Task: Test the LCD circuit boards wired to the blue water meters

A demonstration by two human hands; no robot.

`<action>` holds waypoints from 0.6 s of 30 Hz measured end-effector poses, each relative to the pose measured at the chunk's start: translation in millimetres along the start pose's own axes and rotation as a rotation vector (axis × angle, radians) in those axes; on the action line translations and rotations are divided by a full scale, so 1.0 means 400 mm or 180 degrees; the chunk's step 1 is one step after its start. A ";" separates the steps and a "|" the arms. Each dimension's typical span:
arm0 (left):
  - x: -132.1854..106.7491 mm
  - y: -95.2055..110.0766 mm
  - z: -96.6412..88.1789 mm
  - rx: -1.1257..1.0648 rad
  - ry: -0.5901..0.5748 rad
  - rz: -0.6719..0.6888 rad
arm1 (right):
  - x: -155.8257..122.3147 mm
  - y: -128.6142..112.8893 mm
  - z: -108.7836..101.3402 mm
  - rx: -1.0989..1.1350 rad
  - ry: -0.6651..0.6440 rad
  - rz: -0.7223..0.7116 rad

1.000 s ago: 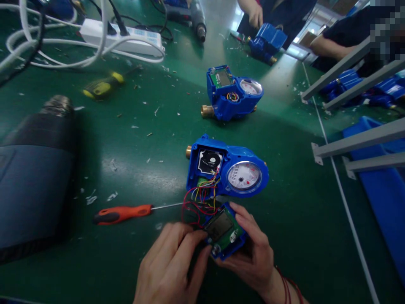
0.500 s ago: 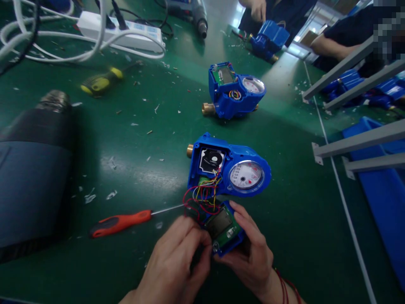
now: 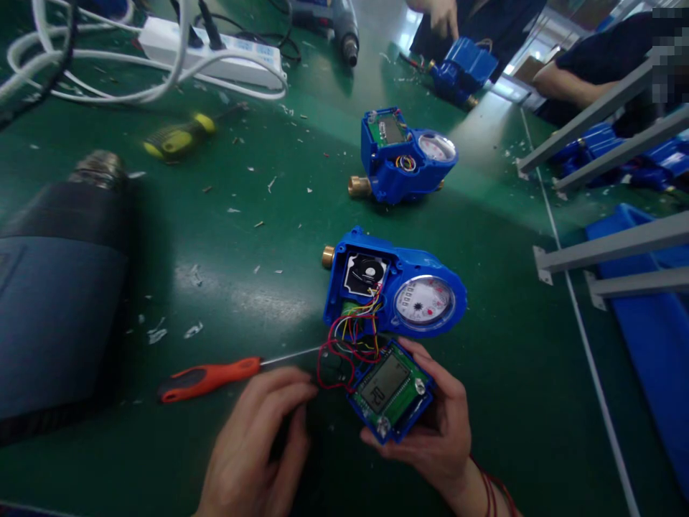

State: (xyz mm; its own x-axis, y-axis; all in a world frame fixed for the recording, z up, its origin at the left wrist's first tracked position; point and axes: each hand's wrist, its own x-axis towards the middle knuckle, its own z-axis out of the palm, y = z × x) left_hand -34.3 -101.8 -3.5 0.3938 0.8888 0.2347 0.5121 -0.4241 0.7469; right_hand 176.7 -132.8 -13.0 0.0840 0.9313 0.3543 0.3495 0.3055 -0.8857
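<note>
My right hand [image 3: 430, 424] grips a blue-framed display module [image 3: 388, 388], a green circuit board with a small screen reading what looks like 20. Red, yellow and white wires [image 3: 352, 330] run from the module into an opened blue water meter [image 3: 395, 258] just beyond it. That meter has a round dial [image 3: 424, 300] and a brass pipe end [image 3: 328, 256]. Left of the module, my left hand [image 3: 258, 438] is held over the table with fingers curved and apart, nothing visible in them. An orange-and-black screwdriver [image 3: 215, 378] lies just beyond this hand.
A second blue meter [image 3: 403, 154] stands farther back. At left are a heat gun [image 3: 59, 287], a yellow screwdriver [image 3: 180, 138] and a white power strip [image 3: 215, 54] with looped cable. Grey metal bars [image 3: 619, 244] and a blue bin [image 3: 640, 345] border the right. Co-workers' arms [image 3: 575, 82] are beyond.
My left hand has drawn away from the module to the left and its fingers have loosened. The module is now turned more face-up, its screen showing digits. The view has shifted slightly.
</note>
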 end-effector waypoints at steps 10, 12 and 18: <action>0.007 0.035 0.022 -0.1440 -0.0694 -0.1063 | 0.001 0.001 0.003 -0.0184 0.0056 -0.0088; 0.014 0.045 0.026 -0.1937 -0.0853 -0.1388 | 0.000 0.001 0.004 -0.0174 0.0058 -0.0117; 0.031 0.052 0.033 -0.2755 -0.0907 -0.1862 | -0.003 0.003 0.004 -0.0142 0.0029 -0.0093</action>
State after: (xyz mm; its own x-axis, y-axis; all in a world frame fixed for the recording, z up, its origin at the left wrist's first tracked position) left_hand -8.7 -101.8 6.8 0.4837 0.7929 -0.3706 0.0097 0.4185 0.9081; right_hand 175.6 -133.4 -15.0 0.0815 0.9203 0.3826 0.3932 0.3231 -0.8608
